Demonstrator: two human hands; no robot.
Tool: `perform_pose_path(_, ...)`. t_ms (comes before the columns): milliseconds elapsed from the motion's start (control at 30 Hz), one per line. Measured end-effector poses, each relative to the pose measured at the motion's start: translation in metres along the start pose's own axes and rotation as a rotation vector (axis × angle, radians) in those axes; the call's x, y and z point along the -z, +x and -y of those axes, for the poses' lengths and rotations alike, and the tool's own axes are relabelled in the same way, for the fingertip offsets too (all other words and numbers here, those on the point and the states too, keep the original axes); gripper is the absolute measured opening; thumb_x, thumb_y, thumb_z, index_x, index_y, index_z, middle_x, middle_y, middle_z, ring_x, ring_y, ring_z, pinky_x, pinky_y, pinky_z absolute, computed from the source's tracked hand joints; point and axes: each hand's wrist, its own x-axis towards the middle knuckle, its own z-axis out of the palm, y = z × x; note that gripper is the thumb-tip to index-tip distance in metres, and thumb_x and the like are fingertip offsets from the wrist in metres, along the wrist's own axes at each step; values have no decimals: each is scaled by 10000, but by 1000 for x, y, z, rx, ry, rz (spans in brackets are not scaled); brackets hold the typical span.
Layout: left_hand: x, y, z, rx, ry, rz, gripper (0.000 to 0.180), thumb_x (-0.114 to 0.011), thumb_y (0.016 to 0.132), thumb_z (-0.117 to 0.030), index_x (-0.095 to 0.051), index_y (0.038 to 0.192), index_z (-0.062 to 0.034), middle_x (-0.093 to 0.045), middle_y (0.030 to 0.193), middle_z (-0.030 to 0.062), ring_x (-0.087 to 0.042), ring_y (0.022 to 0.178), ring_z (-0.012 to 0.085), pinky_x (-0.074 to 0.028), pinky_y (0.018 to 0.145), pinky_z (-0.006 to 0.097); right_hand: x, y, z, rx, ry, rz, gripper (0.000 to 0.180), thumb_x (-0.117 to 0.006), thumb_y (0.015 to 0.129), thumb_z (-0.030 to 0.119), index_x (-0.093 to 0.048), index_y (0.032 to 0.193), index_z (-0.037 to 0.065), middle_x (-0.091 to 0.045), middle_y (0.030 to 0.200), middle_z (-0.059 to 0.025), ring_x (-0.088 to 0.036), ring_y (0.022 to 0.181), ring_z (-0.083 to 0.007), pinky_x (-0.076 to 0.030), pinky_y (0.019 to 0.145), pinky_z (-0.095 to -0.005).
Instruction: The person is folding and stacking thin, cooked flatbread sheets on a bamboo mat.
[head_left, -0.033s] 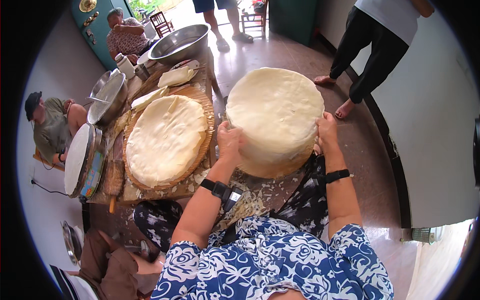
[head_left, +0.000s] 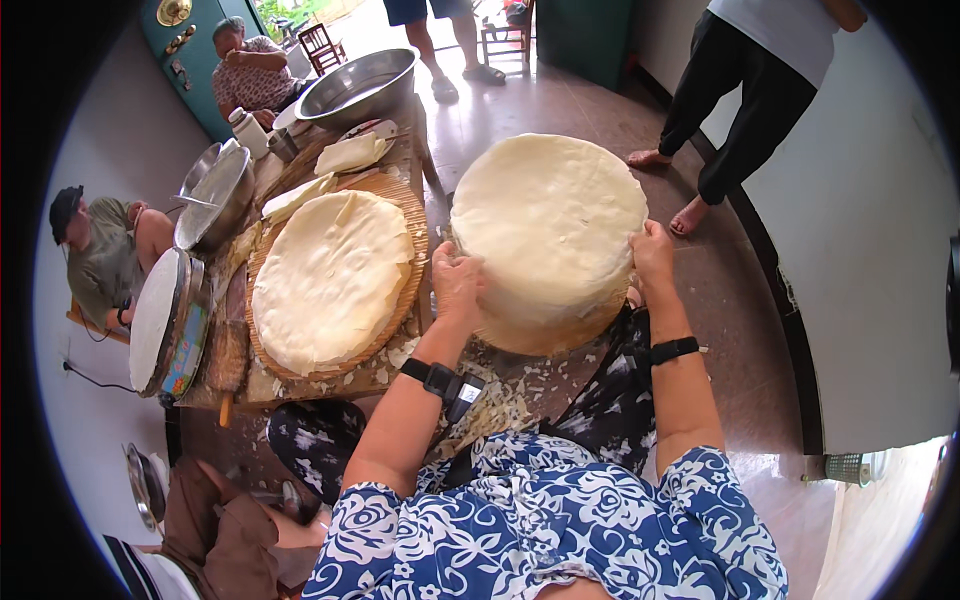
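I am seeing the tall stack of thin pale flatbreads (head_left: pixel 548 225) sitting over my lap, just right of the counter (head_left: pixel 330 385). A lower stack (head_left: pixel 330 278) is lying on a round woven tray (head_left: pixel 408 215) there. The left hand (head_left: pixel 458 285) is pressing its left side, fingers spread wide; the right hand (head_left: pixel 652 258) is cupping its right edge.

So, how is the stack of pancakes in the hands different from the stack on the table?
The held stack is thick and tilted, gripped by the left hand and right hand. The table stack is thinner, lies flat on a round woven tray, and nobody touches it. Both are round, pale and layered.
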Motion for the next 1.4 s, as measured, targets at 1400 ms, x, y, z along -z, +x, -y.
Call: perform_pose_path(1400,16,29,42,-520,574,-4,597,-664,727,-180,-528,1271,22,-454,1363,249,-386,1321,372,-278,1135,403,-37,30,31,736,-1212,-123,332,-602,843,149,-610,1170,99,-586,1218,-127,-567,1104,-321,-475,856,-476)
